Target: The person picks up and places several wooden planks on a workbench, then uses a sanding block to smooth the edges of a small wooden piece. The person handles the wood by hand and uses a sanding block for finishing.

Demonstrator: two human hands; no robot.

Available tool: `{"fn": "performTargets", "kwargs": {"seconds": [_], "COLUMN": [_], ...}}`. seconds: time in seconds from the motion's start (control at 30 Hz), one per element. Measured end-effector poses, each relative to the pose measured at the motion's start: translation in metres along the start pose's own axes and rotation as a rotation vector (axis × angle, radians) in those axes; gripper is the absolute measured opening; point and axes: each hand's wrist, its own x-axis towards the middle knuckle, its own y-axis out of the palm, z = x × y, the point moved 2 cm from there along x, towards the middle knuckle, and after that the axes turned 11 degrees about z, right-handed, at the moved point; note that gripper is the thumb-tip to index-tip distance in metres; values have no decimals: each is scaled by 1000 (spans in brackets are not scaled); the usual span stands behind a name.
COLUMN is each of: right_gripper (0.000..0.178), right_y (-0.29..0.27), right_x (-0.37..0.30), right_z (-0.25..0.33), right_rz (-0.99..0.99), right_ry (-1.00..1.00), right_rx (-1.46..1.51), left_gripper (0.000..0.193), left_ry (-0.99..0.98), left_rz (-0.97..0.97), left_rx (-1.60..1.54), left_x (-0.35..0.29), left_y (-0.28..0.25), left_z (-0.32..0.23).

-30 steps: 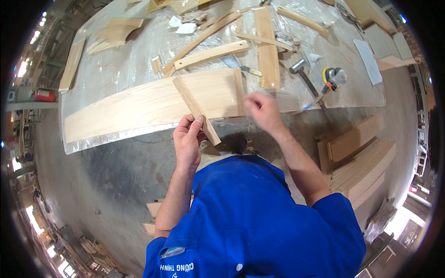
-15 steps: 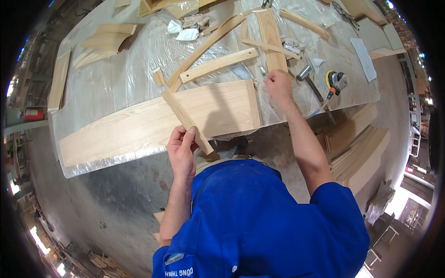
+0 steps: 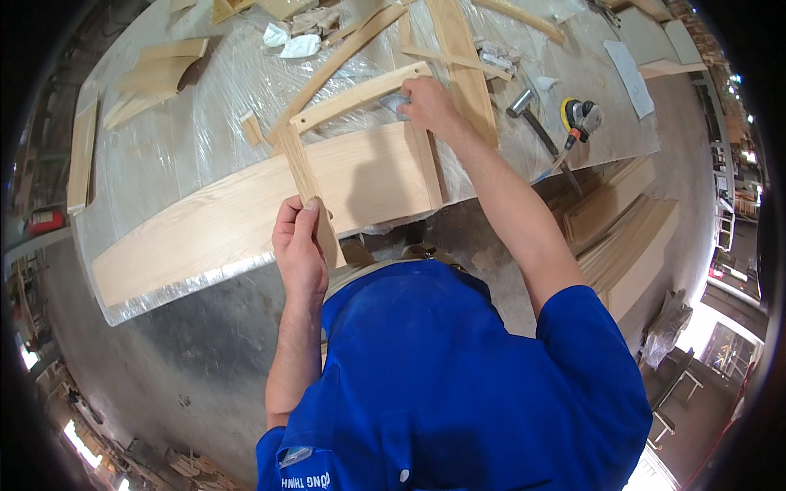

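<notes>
My left hand (image 3: 298,250) pinches a narrow wooden strip (image 3: 301,168) between thumb and fingers. The strip slants over a broad, pale curved board (image 3: 205,200), its far end by the left end of a batten with holes (image 3: 356,96). At that batten's right end is my right hand (image 3: 430,105), fingers curled and close to the hole there. What those fingers hold, if anything, is hidden. Beneath the right wrist a short wooden edge piece (image 3: 431,168) borders the curved board.
Right of my arm lie a hammer (image 3: 536,127) and a sander with a yellow pad (image 3: 580,119). Plastic film (image 3: 217,90) covers the table. Curved wooden pieces (image 3: 155,78), a wide plank (image 3: 458,57) and white gloves (image 3: 296,42) lie farther back. Boards (image 3: 634,237) are stacked below at right.
My right hand has moved left to the right end of the batten with holes. My left hand keeps hold of the strip. The whole view has shifted slightly.
</notes>
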Motion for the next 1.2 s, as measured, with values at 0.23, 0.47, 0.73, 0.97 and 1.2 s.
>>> {"fn": "performTargets", "kwargs": {"seconds": [0.23, 0.47, 0.73, 0.97, 1.2], "right_gripper": [18, 17, 19, 9, 11], "right_y": [-1, -8, -10, -4, -30], "right_x": [-35, -41, -45, -88, -68], "right_z": [-33, -42, -45, -53, -37], "right_rz": [-38, 56, 97, -43, -80], "right_ry": [-125, -227, -181, -285, -346], "right_rx": [378, 370, 321, 765, 785], "left_gripper": [14, 13, 12, 12, 12], "left_ry": [-41, -4, 60, 67, 125], "left_rz": [-54, -137, -193, -259, -183], "left_rx": [26, 27, -15, -53, -1], "left_x": [-51, -98, -129, -135, -119], "left_y": [63, 94, 98, 89, 97], "left_z": [31, 44, 45, 48, 38]}}
